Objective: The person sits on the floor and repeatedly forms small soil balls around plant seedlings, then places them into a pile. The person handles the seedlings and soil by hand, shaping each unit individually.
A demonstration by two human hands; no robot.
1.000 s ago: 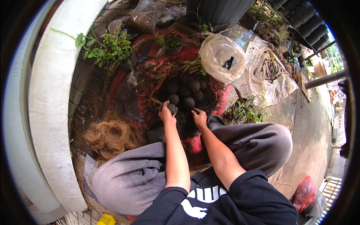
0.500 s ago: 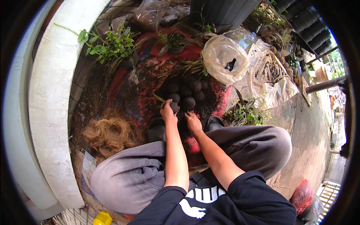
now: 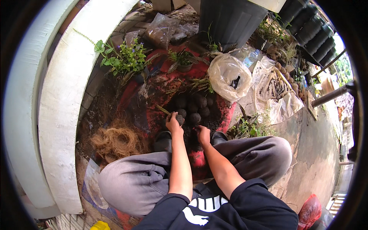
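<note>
A pile of balls (image 3: 200,101) sits on soil (image 3: 214,122) over a mat (image 3: 229,114), ahead of the two shoes (image 3: 163,143). At its near edge are the hands: the left hand (image 3: 174,123) with one ball (image 3: 180,120) in it, the right hand (image 3: 203,135) to its right. Fibre (image 3: 115,142) lies left of the left shoe. Beyond the pile stands a pot (image 3: 185,68), a plant (image 3: 132,57) to its left, a bin (image 3: 230,25) behind it to the right. A bag (image 3: 220,84) lies beyond the pile to the right, with a bottle (image 3: 252,57) just behind and a plastic sheet (image 3: 285,105) farther right.
</note>
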